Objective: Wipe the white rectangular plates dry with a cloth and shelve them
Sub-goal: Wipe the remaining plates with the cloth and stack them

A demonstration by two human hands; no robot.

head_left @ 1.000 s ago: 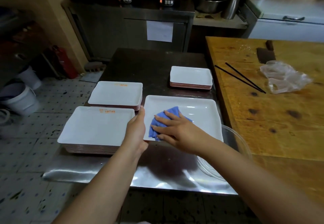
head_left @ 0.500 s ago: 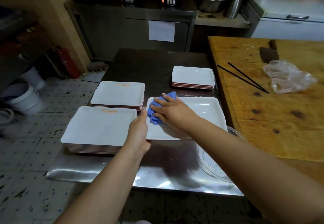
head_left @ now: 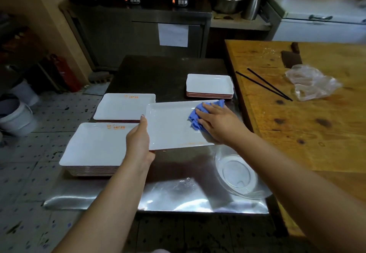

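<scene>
Left hand (head_left: 138, 140) gripping white rectangular plate (head_left: 170, 128) by its left edge, right hand (head_left: 215, 122) flat, pressing blue cloth (head_left: 195, 117) on it, above steel surface (head_left: 178, 193)

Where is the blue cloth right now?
Head view: the cloth lies under the right hand, at the right end of the held plate, just before the small plate stack.

The left hand (head_left: 138, 140) reaches forward with thumb up and fingers curled under in a grip. The right hand (head_left: 217, 123) lies palm down with fingers extended, pressing flat. Both forearms stretch forward, bare.
</scene>
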